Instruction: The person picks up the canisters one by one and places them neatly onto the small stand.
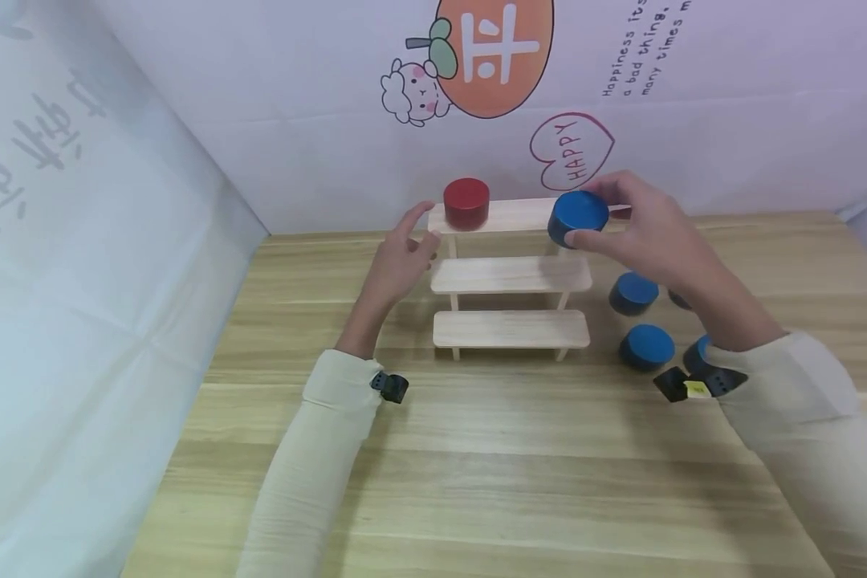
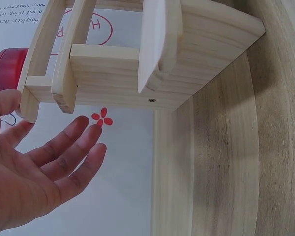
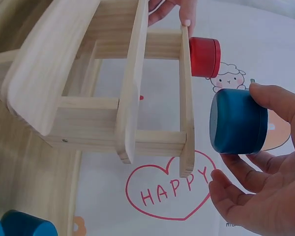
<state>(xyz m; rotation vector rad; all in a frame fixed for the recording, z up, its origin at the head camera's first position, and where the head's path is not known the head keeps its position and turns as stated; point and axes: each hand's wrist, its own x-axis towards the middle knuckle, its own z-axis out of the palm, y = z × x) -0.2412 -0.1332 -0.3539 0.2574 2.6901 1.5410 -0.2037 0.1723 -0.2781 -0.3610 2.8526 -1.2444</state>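
My right hand (image 1: 643,221) pinches a blue round tin (image 1: 578,213) between thumb and fingers over the right end of the top board. In the right wrist view, a gap shows between that tin (image 3: 238,121) and the top board's edge. A red round tin (image 1: 466,204) rests on the top board near its left end. The three-tier wooden stand (image 1: 511,275) has its left end at my left hand (image 1: 400,261); thumb and index finger hold the top board's corner. In the left wrist view, the other fingers (image 2: 71,152) extend loosely beside the stand.
Several more blue tins (image 1: 646,347) stand on the wooden table (image 1: 520,482) right of the stand, some partly hidden by my right forearm. A printed white cloth (image 1: 318,144) rises directly behind the stand. Another white cloth (image 1: 116,281) borders the left side.
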